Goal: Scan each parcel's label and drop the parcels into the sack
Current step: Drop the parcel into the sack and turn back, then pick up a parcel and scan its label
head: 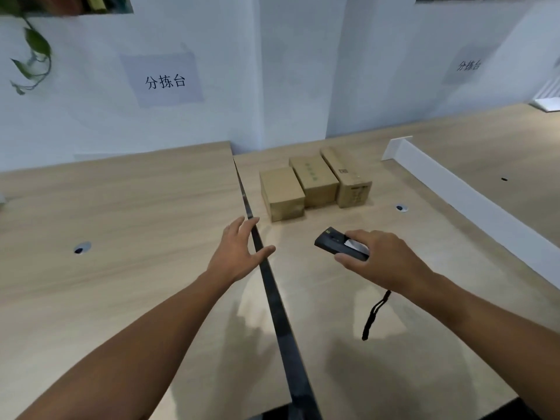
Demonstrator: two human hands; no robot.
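Parcels: three brown cardboard boxes. Stand in a row, side against side, on the right table (348, 344), toward its far end near the white wall. Left box (281, 194) lowest and nearest; middle box (313, 180) with green print on top; right box (345, 177) with a small dark code on top and dark print on its near face.

Just in front of the boxes, a black scanner (331, 242), front end turned toward them. Right hand (378, 259) grips its rear end, thumb on the near side, fingers curled over the far side; black strap (374, 316) dangles below the wrist.

Left hand (239, 253) holds nothing: fingers straight and spread, palm down over the dark gap (272, 298) between the right table and the left table (121, 237); contact with the surface not clear.

Well apart to the right, a white divider (454, 189) across the tabletop. On the wall, a paper sign (165, 81).
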